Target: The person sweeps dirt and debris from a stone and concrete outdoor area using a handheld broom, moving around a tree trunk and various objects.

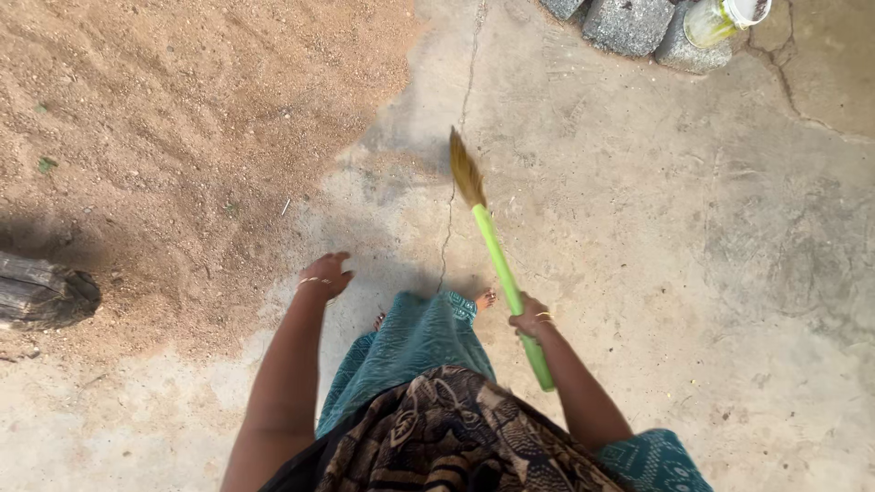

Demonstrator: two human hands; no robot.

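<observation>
My right hand (531, 320) grips the green handle of a broom (497, 260). Its straw-coloured bristles (466, 169) point away from me over a crack in the concrete floor (638, 228). My left hand (323, 274) hangs free at my left side, fingers loosely curled and holding nothing. It is above the edge where sandy soil (182, 118) meets the concrete. My bare feet (486, 297) show below a teal patterned skirt.
A dark log (41, 293) lies on the soil at the far left. Grey stone blocks (629, 23) and a clear jar (725, 18) with yellowish contents stand at the top right. A cracked patch of floor runs along the right edge.
</observation>
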